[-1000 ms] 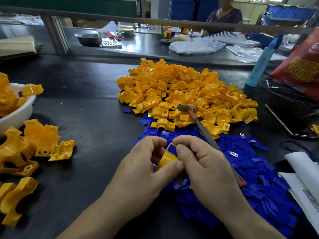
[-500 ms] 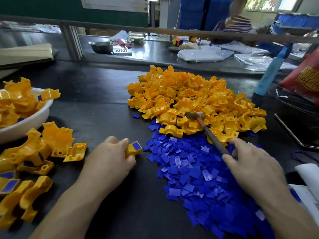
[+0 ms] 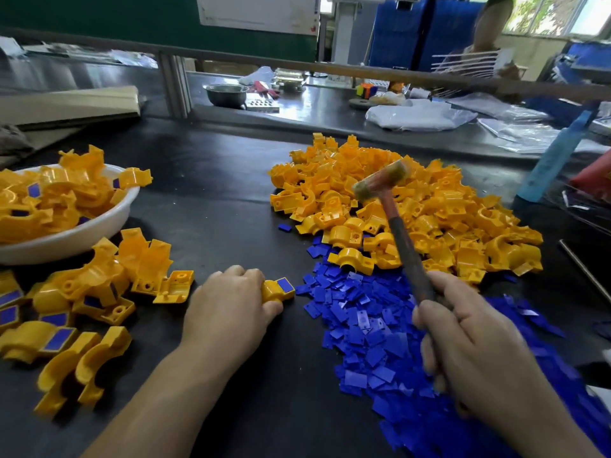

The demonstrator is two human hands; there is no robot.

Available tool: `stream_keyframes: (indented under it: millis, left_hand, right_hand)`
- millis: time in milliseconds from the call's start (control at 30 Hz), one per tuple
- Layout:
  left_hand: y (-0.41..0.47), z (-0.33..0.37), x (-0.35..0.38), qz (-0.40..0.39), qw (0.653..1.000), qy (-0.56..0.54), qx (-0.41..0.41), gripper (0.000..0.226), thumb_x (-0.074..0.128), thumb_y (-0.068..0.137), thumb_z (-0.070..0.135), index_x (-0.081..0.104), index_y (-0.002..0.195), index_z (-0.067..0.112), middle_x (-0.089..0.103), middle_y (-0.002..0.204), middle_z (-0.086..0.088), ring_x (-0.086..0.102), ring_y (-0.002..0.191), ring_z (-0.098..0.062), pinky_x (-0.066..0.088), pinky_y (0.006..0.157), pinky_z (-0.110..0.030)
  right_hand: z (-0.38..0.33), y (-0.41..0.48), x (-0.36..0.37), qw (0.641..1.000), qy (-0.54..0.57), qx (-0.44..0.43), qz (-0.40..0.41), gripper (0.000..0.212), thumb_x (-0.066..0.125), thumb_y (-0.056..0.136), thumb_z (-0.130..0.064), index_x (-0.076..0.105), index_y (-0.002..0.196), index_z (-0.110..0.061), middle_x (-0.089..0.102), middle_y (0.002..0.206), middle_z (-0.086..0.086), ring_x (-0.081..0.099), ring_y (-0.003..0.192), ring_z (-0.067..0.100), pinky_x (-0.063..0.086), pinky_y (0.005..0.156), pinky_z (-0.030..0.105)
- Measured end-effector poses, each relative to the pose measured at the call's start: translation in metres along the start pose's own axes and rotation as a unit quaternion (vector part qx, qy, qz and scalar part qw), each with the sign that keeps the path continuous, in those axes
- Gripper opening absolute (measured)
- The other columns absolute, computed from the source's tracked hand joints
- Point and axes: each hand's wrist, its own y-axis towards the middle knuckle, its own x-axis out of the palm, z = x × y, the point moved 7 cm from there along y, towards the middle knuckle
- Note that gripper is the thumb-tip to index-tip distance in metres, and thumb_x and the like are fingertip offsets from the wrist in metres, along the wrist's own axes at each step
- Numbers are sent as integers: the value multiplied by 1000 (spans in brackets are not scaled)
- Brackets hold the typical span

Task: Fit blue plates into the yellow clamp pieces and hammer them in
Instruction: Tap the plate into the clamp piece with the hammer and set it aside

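My left hand (image 3: 228,305) presses a yellow clamp piece (image 3: 276,290) onto the black table, with a blue plate (image 3: 285,285) seated in the end that faces up. My right hand (image 3: 472,352) grips the handle of a small hammer (image 3: 383,183), whose head is raised over the big pile of yellow clamp pieces (image 3: 406,213), to the right of the held piece. A heap of loose blue plates (image 3: 380,328) spreads between my hands and under my right hand.
A white bowl (image 3: 76,236) of fitted clamps stands at the far left, with more fitted clamps (image 3: 99,292) lying in front of it. A blue bottle (image 3: 555,157) and red bag stand at right. A person sits behind a rail across the table.
My left hand carried the clamp with its plate leftward and set it on the table. My right hand took the hammer's handle and lifted its head off the yellow pile.
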Motion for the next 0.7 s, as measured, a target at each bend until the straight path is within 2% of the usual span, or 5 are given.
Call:
stream_keyframes:
  millis: [133,300,467,600,700]
  left_hand:
    - [0,-1,0,6,1000,5,-4,46,56,86,64,59,119,31,60,109,6,56,102,-17,49,81,-32]
    - [2,-3,2,4,1000,0,-8,46,58,85,65,59,116,32,60,105,7,56,98,-16,50,78,-33]
    - [3,-4,1,0,1000,1,-16,44,59,83,66,60,113,33,58,100,9,56,95,-15,51,77,-34]
    - [2,-3,0,-1,1000,0,-13,46,58,84,66,60,115,32,60,104,8,56,98,-16,50,78,-33]
    - [3,-4,1,2,1000,-3,-13,46,59,84,65,60,117,32,61,107,7,57,100,-17,50,78,-33]
  right_hand:
    - [-10,-9,33,987,-92,-17,-127,24,46,95,-29,47,98,-53,61,67,-9,53,50,9,49,51,34]
    - [-25,-15,33,980,-169,-89,-56,19,40,93,-39,41,109,-48,57,85,-20,55,74,-1,45,62,17]
    - [-24,-16,46,951,-281,-63,-117,25,35,99,-41,33,123,-41,57,104,-11,57,92,5,47,85,24]
    - [-22,-15,42,955,-273,-75,-84,24,36,96,-43,34,120,-44,55,96,-16,56,84,3,47,76,19]
    - [-27,-17,41,959,-256,-125,-9,41,37,94,-45,26,133,-50,48,92,-25,52,79,-5,42,67,11]
